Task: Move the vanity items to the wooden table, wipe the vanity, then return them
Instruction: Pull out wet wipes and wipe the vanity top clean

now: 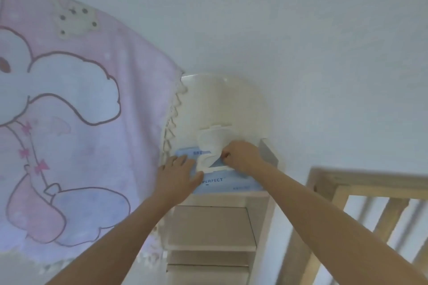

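1. Pressing down on a blue pack of wipes point(222, 184), the left hand point(178, 174) lay flat, with its fingers straight and slightly spread and its thumb pointing toward the pack's opening.
2. The right hand point(240, 156) was curled, with thumb and fingers pinching the lower right edge of a white wipe point(209, 146).
3. The wipe stood up crumpled from the opening in the top of the pack. Its upper part showed in front of a pale rounded panel point(220, 99) behind it.
4. The pack lay on the white worktop point(231, 198) of the vanity, close to the rounded panel, and the word "PERFECT" was readable on its near side.
5. Only a narrow strip of the worktop showed along the pack's front edge, because the pack and both hands covered the rest.
6. Below the worktop, the vanity's white shelves point(208, 227) ran down toward the bottom of the view.
7. A pink blanket point(81, 122) with a white cartoon figure hung on the left. Its fringed edge was just beside the left hand and the pack.
8. A wooden frame point(347, 183) with slats stood to the right, apart from the vanity, and the right forearm crossed in front of it.
9. A plain white wall point(278, 30) filled the view above and behind everything.
10. The whole view was somewhat blurred, so the smaller print on the pack could not be read.
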`<state>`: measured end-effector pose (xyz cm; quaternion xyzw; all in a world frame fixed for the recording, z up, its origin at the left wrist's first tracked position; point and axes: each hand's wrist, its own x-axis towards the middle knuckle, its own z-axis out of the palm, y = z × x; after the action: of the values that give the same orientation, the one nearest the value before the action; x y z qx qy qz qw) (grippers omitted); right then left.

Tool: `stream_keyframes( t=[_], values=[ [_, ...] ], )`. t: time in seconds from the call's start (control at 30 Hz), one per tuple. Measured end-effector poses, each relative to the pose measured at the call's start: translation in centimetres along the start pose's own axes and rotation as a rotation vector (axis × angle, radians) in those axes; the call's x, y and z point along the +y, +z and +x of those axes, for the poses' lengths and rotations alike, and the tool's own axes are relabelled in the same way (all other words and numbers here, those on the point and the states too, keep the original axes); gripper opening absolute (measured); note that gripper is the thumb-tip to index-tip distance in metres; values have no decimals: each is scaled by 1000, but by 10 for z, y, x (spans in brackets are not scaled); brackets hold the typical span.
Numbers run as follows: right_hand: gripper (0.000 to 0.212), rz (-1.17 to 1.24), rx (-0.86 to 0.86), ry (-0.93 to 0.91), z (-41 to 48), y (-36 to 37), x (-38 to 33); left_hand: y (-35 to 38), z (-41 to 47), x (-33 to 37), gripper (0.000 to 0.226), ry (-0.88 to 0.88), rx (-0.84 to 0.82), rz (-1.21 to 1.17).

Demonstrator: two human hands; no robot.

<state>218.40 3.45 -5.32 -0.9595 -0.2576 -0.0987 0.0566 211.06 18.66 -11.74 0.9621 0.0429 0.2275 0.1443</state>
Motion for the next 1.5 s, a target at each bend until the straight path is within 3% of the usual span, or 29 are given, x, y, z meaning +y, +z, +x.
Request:
stream_keyframes(
  t=[0.1, 0.23, 0.37, 0.53, 0.67, 0.83, 1.03, 1.13, 1.2, 1.3, 1.43, 1.5],
  values=[
    [24, -54, -66, -150, 12, 12, 10, 16, -4, -6, 99, 10, 33, 11],
    [40, -88, -89, -291, 20, 14, 9, 24, -3, -6, 93, -22, 91, -53],
    [21, -165, -103, -348, 20, 13, 3, 28, -5, -8, 92, -10, 115, -40],
    [19, -207, -80, -380, 16, 13, 5, 26, -6, -8, 94, 10, 93, -33],
    [12, -230, 69, -345, 2, 3, 1, 28, -4, -10, 82, 41, 134, -33],
    [12, 151, 308, -213, -10, -41, 4, 27, -3, -13, 47, 69, 191, 84],
    [12, 468, 514, -116, -1, -101, 7, 32, 1, -16, 43, 112, 277, 151],
    [25, 729, 599, -74, -2, -128, 11, 34, 2, -17, 44, 141, 321, 135],
    [26, 738, 545, -54, -6, -135, 13, 36, 2, -17, 45, 149, 328, 124],
    [15, 533, 391, -28, -14, -133, 9, 37, 3, -18, 47, 146, 307, 81],
    [24, 733, 587, -35, -29, -144, 0, 34, 4, -16, 71, 169, 197, 90],
    [26, 722, 558, -59, -41, -153, -7, 32, 4, -19, 71, 205, 183, 136]
  ],
)
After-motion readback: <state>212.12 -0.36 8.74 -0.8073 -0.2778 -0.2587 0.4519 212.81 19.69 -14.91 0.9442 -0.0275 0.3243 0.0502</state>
